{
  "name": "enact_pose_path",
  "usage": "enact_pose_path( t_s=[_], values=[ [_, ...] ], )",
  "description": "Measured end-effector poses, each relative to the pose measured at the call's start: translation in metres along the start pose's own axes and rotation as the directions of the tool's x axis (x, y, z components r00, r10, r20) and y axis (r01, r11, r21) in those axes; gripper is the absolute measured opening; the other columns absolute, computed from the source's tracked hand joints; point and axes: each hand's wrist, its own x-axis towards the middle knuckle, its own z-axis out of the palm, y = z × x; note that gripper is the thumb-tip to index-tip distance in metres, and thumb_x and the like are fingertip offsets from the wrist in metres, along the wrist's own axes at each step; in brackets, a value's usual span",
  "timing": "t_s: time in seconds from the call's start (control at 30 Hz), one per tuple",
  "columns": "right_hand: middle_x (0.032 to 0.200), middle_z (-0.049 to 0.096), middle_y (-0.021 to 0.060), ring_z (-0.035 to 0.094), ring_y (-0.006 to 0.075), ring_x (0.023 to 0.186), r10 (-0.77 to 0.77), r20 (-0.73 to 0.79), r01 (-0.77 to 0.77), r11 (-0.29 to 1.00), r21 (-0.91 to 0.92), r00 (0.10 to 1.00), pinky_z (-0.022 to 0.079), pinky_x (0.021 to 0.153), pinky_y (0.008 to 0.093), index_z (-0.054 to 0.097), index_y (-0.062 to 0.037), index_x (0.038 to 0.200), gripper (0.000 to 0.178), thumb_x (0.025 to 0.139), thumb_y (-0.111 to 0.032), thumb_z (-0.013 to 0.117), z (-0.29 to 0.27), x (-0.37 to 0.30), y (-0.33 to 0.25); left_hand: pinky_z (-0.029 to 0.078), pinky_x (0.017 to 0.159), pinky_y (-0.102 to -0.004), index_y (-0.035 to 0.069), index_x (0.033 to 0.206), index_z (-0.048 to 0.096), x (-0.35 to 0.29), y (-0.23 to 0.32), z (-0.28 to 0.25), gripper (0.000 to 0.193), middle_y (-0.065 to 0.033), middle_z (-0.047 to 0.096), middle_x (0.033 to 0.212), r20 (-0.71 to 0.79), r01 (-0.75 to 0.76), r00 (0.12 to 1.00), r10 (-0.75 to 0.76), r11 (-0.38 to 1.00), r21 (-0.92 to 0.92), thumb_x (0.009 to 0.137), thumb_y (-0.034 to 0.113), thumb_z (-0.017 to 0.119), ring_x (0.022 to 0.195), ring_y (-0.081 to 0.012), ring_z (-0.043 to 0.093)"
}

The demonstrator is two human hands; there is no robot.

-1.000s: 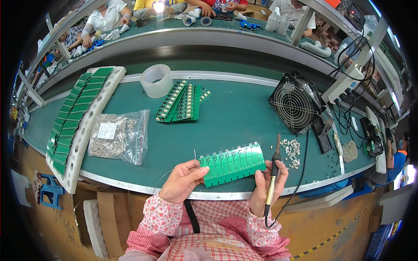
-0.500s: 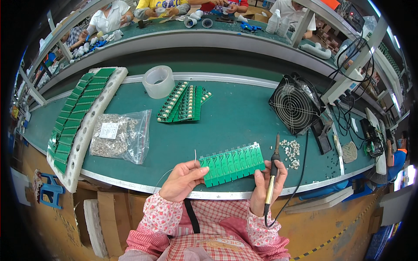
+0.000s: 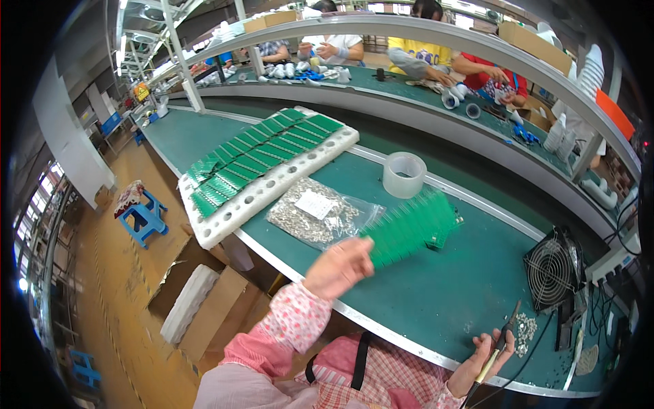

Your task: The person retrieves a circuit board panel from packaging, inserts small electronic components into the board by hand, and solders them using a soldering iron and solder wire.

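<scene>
the board (image 3: pixel 412 228), green and blurred, is held up over the table (image 3: pixel 422 307), and partly covers a stack (image 3: pixel 441 238) in this view; whether the two touch, i cannot tell. the left hand (image 3: pixel 340 267) is nearly closed, thumb and fingers pinching the board's left end. the right hand (image 3: pixel 480 358) is half open by the table's near edge, fingers loosely curled about an iron (image 3: pixel 503 341) whose tip points up and away from the body. just beside the iron lies a heap of small parts (image 3: pixel 525 334). left of the board is a clear bag (image 3: pixel 317 213) of pale bits; next to it a white foam slab (image 3: pixel 276 187) carries rows of green boards. a black fan (image 3: pixel 550 271) stands at the right, a tape roll (image 3: pixel 405 175) sits behind the board, and farther off co-workers (image 3: pixel 490 71) are at another bench (image 3: pixel 402 86).
</scene>
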Motion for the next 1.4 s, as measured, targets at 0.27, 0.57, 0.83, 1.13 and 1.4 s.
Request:
enact_pose_path(
  t_s=[0.27, 0.57, 0.83, 1.13, 1.4],
  values=[
    [0.108, 0.051, 0.0128, 0.05, 0.0132, 0.078, 0.036, 0.028, -0.033, 0.994, -0.103, 0.999, 0.045, 0.07, 0.0253, 0.042, -0.0012, 0.124, 0.036, 0.09, -0.008, 0.049, 0.004, 0.001, -0.007, 0.048, 0.075, -0.0307, 0.008, 0.085, 0.056, 0.055, 0.124, -0.102, 0.015, -0.0024, 0.058, 0.08, -0.408, -0.48, 0.804, 0.433, 0.877, -0.017, 0.086, 0.018, 0.066, 0.084, -0.0168, 0.059],
    [0.106, 0.054, 0.0199, 0.055, 0.0243, 0.083, -0.083, 0.107, 0.088, 0.995, -0.048, 0.991, 0.047, 0.073, 0.0327, 0.043, 0.0023, 0.121, 0.041, 0.087, -0.012, 0.058, 0.008, -0.004, -0.013, 0.046, 0.081, -0.0317, 0.009, 0.093, 0.055, 0.116, 0.19, -0.159, 0.014, 0.0003, 0.057, 0.088, -0.671, -0.581, 0.635, 0.382, 0.809, -0.09, 0.086, 0.017, 0.065, 0.089, -0.0142, 0.059],
    [0.099, 0.054, 0.0149, 0.053, 0.0215, 0.081, 0.044, 0.038, -0.038, 0.989, -0.146, 0.998, 0.046, 0.072, 0.0327, 0.045, 0.0009, 0.12, 0.037, 0.087, -0.01, 0.056, 0.015, -0.003, -0.019, 0.048, 0.08, -0.0365, 0.004, 0.101, 0.055, 0.201, 0.226, -0.158, 0.018, -0.0076, 0.061, 0.091, -0.65, -0.621, 0.614, 0.448, 0.782, -0.049, 0.087, 0.011, 0.062, 0.093, -0.0226, 0.062],
    [0.097, 0.054, 0.0125, 0.052, 0.0198, 0.083, 0.055, 0.084, -0.017, 0.915, -0.402, 0.995, 0.043, 0.079, 0.0326, 0.038, -0.0019, 0.126, 0.038, 0.094, -0.018, 0.048, 0.011, -0.007, -0.013, 0.042, 0.095, -0.0412, 0.001, 0.12, 0.049, 0.298, 0.254, -0.184, 0.03, -0.0117, 0.058, 0.113, -0.696, -0.66, 0.575, 0.431, 0.747, -0.083, 0.093, 0.014, 0.051, 0.104, -0.0255, 0.059],
    [0.089, 0.054, 0.0136, 0.052, 0.0209, 0.076, 0.01, -0.044, -0.024, 0.937, -0.349, 0.999, 0.045, 0.071, 0.0334, 0.044, -0.0007, 0.121, 0.036, 0.09, -0.016, 0.054, 0.026, -0.009, -0.009, 0.045, 0.096, -0.0356, 0.0, 0.12, 0.046, 0.287, 0.26, -0.192, 0.031, -0.0129, 0.056, 0.119, -0.765, -0.796, 0.42, 0.487, 0.603, -0.053, 0.095, 0.018, 0.049, 0.106, -0.0235, 0.059]
  ],
)
